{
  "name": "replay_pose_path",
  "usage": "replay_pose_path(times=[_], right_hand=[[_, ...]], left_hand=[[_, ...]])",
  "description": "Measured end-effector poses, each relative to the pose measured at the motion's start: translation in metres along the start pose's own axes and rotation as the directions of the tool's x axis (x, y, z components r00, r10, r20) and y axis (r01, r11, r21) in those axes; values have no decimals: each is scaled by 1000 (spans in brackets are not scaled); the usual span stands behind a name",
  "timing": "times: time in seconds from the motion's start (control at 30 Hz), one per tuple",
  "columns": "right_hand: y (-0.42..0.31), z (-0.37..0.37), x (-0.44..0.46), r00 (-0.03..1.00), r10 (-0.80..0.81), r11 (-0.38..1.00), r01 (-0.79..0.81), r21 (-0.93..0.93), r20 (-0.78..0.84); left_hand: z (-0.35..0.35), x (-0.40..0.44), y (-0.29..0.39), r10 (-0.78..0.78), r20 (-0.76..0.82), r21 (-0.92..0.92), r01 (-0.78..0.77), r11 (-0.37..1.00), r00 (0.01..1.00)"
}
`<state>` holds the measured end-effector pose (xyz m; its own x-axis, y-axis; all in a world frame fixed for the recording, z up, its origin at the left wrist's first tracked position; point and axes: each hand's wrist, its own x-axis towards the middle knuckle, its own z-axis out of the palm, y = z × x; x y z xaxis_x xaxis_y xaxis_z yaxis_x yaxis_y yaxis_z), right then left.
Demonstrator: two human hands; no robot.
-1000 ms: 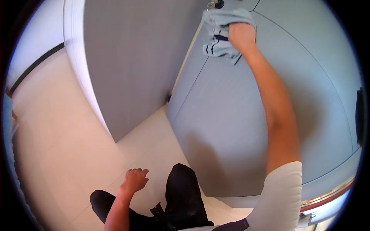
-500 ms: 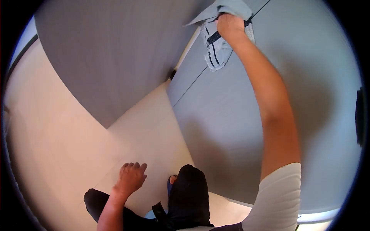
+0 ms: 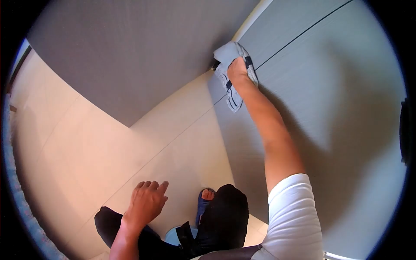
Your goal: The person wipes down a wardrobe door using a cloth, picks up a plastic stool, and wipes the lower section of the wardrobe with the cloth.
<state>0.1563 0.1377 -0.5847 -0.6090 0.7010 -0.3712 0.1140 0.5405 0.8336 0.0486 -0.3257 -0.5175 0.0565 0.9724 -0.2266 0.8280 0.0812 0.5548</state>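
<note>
My right hand (image 3: 238, 71) grips a pale grey cloth (image 3: 226, 54) with dark stripes and presses it to a grey panel (image 3: 286, 99). The cloth lies close to the edge where this panel meets a second, darker panel (image 3: 143, 56). One striped end of it hangs below my wrist. My fingertips are mostly hidden by the cloth and the back of the hand. Lower down, my left hand (image 3: 147, 201) hovers above my thigh and the floor. Its fingers are loosely bent and slightly apart, with nothing visible in them.
Pale tiled floor (image 3: 86, 134) spreads below the panels. My bent knees (image 3: 227, 203) and a foot in a blue sandal (image 3: 202, 203) are at the bottom, by a light blue round object (image 3: 173, 236). A black handle-like piece (image 3: 404, 132) is at the far right.
My right hand has slid the cloth down and left along the panel toward the floor. The view has shifted a little. My left hand stays nearly where it was.
</note>
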Motion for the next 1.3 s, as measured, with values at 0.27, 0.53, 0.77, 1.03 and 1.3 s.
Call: replay_pose_path(times=[0.27,0.53,0.77,1.03,1.3], right_hand=[[-26,29,28,959,38,995,-10,101,-281],[-69,99,69,895,140,982,-70,175,-424],[-82,127,101,864,287,945,-185,270,-414],[-88,109,64,736,304,950,-187,250,-605],[-70,87,78,859,452,717,-189,670,-241]], left_hand=[[-23,7,11,19,21,1,-19,1000,1000],[-6,37,32,-80,134,49,74,996,988],[-3,53,34,-91,119,47,86,995,989],[-62,51,39,-68,70,29,66,997,995],[-206,149,-39,21,132,29,-25,999,991]])
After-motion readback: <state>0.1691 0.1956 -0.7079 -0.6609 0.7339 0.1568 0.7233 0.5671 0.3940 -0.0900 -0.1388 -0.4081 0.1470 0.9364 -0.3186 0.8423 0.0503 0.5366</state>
